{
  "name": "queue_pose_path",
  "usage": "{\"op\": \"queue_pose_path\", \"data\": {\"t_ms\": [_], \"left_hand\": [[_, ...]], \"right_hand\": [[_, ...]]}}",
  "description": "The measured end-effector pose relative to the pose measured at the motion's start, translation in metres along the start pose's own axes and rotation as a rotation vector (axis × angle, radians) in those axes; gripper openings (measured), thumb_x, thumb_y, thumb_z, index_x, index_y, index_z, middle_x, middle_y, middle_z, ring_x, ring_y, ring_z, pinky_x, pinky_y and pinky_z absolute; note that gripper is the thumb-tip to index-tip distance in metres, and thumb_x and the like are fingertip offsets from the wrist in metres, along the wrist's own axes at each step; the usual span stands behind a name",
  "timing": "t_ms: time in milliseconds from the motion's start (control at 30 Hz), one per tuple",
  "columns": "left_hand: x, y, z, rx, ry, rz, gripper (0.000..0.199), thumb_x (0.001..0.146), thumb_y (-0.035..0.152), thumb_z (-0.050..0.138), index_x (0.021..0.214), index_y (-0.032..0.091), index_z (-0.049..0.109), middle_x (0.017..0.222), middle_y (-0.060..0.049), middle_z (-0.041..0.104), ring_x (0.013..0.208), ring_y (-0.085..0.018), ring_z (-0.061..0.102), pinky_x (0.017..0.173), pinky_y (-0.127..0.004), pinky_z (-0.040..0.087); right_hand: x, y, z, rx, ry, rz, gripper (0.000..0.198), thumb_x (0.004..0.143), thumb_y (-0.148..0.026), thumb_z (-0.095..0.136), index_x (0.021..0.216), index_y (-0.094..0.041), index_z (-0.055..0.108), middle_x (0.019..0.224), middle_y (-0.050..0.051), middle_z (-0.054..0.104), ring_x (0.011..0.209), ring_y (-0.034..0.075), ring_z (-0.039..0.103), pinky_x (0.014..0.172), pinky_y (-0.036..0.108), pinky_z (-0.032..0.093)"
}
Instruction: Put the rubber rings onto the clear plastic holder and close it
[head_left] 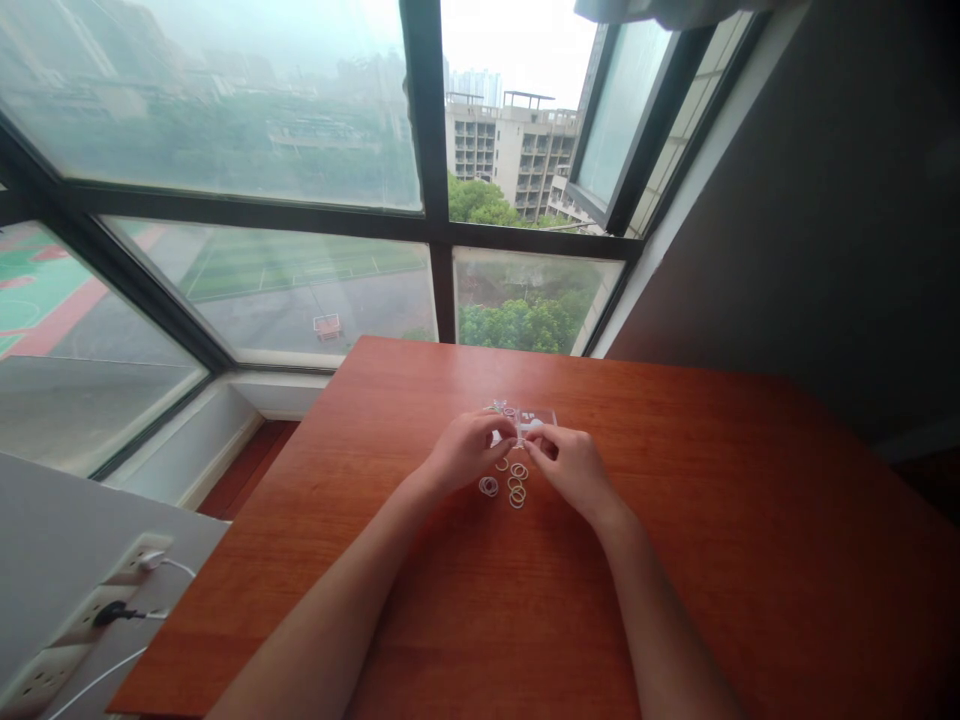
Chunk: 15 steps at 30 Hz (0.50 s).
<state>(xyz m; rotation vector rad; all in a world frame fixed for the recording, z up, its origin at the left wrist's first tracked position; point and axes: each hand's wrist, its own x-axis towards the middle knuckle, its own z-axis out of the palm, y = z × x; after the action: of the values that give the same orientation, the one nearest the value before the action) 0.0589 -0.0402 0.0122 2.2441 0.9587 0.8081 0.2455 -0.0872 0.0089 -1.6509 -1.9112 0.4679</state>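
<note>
My left hand (472, 447) and my right hand (571, 462) meet over the middle of the table, thumbs and fingertips pinched close together. Whatever sits between the fingertips is too small and too far covered to make out. Just behind the fingers lies a clear plastic box (553, 418) with small pale things in it, partly hidden by the hands. Nearer to me, several thin rings lie on the wood: a pinkish-white cluster (488, 486) below my left hand, and yellowish and white rings (517, 496) between the two wrists.
The reddish-brown wooden table (750, 500) reaches to a dark window frame (444, 290). An open window pane (626, 120) hangs at upper right. On the low wall at left, power sockets (82, 615) hold a white plug (152, 560) and a black plug (112, 614) with cables.
</note>
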Motion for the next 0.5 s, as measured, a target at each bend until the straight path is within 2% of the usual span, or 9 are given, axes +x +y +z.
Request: {"op": "queue_pose_path", "data": {"t_ms": [267,500], "left_hand": [[0.001,0.0,-0.007,0.038,-0.014,-0.003,0.011,0.08,0.017,0.057,0.077,0.017,0.067,0.07,-0.001,0.064,0.061,-0.01,0.053,0.059,-0.021,0.041],[-0.002,-0.015,-0.031,0.153,0.106,-0.076,0.011,0.081,0.019,0.057,0.077,0.017,0.067,0.072,-0.001,0.066,0.06,-0.011,0.052,0.057,-0.021,0.04]], "right_hand": [[0.0,-0.001,0.002,0.013,0.016,0.009,0.017,0.086,-0.032,0.056,0.092,-0.024,0.07,0.068,-0.001,0.066,0.063,0.014,0.058,0.062,0.022,0.039],[-0.001,-0.003,0.007,-0.082,-0.066,0.021,0.014,0.085,-0.027,0.057,0.087,-0.025,0.07,0.071,-0.002,0.068,0.066,0.014,0.06,0.063,0.023,0.037]]}}
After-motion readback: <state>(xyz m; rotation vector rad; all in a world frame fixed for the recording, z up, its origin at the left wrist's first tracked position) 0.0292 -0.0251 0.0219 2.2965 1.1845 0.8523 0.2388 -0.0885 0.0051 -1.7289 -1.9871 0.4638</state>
